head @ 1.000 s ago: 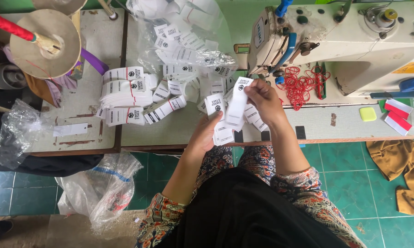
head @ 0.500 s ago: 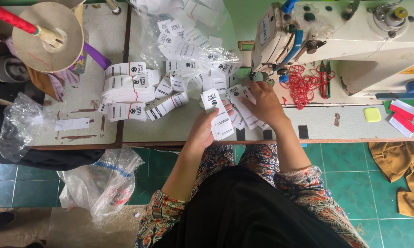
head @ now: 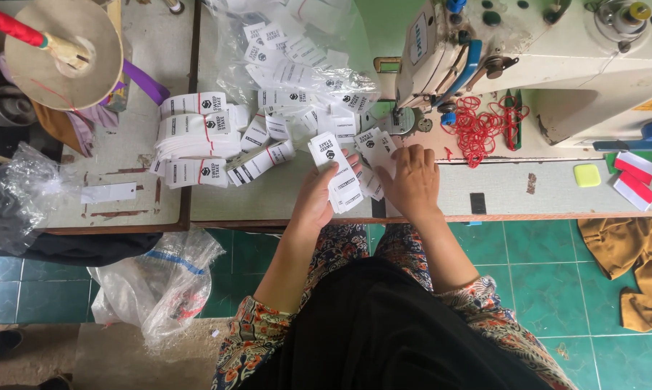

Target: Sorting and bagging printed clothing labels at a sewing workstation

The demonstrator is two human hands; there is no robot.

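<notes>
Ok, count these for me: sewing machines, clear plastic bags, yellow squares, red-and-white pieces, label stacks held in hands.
Sewing machine: 1
Clear plastic bags: 3
Yellow square: 1
Red-and-white pieces: 2
Label stack in left hand: 1
Total: 8

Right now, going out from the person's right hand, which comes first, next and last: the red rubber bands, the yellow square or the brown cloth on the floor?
From the right hand:
1. Red rubber bands, just beyond it, by the sewing machine.
2. Yellow square, further along the table to that side.
3. Brown cloth, off the table, on the green floor tiles.
</notes>
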